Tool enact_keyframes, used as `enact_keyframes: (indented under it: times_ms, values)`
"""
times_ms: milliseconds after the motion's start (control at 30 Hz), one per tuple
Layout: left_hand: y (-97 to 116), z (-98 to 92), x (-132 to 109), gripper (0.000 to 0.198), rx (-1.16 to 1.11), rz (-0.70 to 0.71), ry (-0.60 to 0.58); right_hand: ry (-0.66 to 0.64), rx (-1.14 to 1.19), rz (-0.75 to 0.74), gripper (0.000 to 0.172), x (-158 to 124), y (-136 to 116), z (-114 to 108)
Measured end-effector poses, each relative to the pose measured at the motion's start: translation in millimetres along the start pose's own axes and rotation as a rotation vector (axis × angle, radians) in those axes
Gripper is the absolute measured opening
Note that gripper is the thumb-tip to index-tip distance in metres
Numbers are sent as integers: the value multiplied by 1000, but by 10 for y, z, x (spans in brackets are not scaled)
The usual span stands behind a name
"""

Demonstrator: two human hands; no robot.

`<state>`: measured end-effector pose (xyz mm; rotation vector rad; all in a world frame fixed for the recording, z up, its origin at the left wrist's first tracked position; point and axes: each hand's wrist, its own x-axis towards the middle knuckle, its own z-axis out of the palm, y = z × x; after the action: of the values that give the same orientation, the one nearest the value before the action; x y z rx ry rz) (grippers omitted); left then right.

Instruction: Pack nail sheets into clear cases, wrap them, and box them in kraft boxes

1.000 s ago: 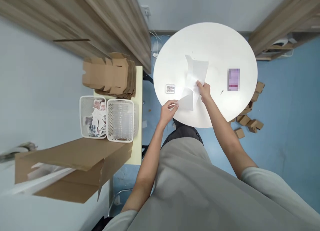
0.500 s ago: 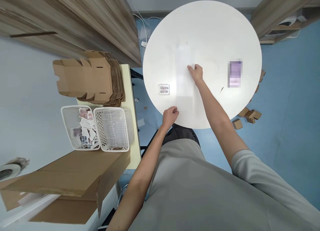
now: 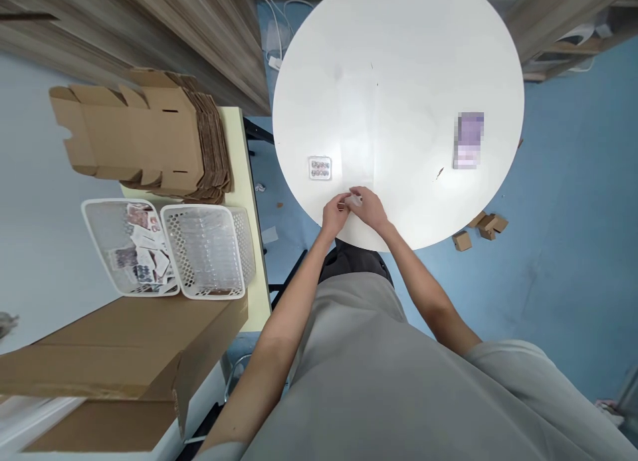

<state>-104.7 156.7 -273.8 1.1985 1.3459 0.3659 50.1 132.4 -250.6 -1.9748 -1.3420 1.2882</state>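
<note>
Just beyond the grip, a thin white sheet (image 3: 357, 129) is laid flat on the round table (image 3: 419, 202). What seems to be its near end is pinched in the right hand (image 3: 369, 208); the left hand (image 3: 335, 215) is curled close against it, though whether it is closed cannot be told. Spreading appears done, but no finished fold is seen. Left of the grip, a small clear case (image 3: 319, 168) is left uncovered and untouched.

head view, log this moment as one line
left hand: at near end of sheet; right hand: same end; case: left of sheet
</note>
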Motion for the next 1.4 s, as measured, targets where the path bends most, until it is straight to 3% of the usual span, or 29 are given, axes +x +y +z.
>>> enact_keyframes:
  times_ms: [167, 267, 400, 567, 767, 933, 1033, 1167, 1267, 1400]
  values:
    - [-57, -33, 60, 59, 8, 20, 4, 237, 137, 60, 23, -6, 81, -88]
    - [-66, -115, 68, 60, 61, 44, 77, 400, 367, 107, 29, -98, 211, -244]
    - [-26, -203, 44, 57, 130, 58, 164, 547, 587, 302, 39, -340, 465, -377]
    - [30, -204, -7, 53, 226, 39, 139, 506, 558, 448, 44, -562, 675, -343]
    - [90, -333, 30, 57, 358, 68, 89, 529, 536, 478, 42, -496, 753, -278]
    - [238, -701, 388, 70, 559, 265, 165, 550, 539, 481, 41, -437, 802, -289]
    - [303, -881, 680, 83, 670, 324, 54, 564, 544, 493, 42, -462, 818, -303]
    - [307, -994, 900, 81, 780, 335, -71, 554, 539, 504, 47, -556, 838, -288]
    - [288, -1039, 874, 75, 819, 357, -80, 541, 556, 511, 47, -630, 860, -260]
    - [314, -997, 668, 73, 762, 361, -12, 514, 546, 533, 46, -674, 873, -240]
